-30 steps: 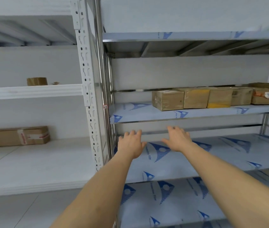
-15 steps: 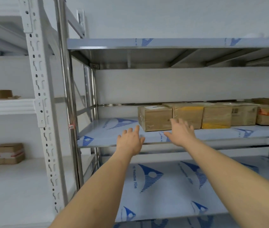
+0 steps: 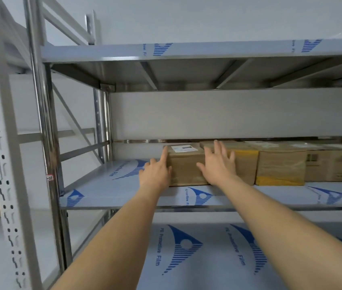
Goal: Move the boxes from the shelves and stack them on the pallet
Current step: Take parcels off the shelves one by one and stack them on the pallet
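Left hand (image 3: 155,174) touches the left edge of the end box (image 3: 187,164) on the shelf (image 3: 107,193); right hand (image 3: 216,166) lies over its front, fingers spread, neither gripping

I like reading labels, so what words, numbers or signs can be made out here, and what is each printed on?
"PE Protective Film": blue print on the film covering the lower shelf.
"Protective Film", partly readable: on the middle shelf film.
White label on the leftmost box: too small to read.
Small tag on the steel post: blurred.
Marks on the far box: unreadable.
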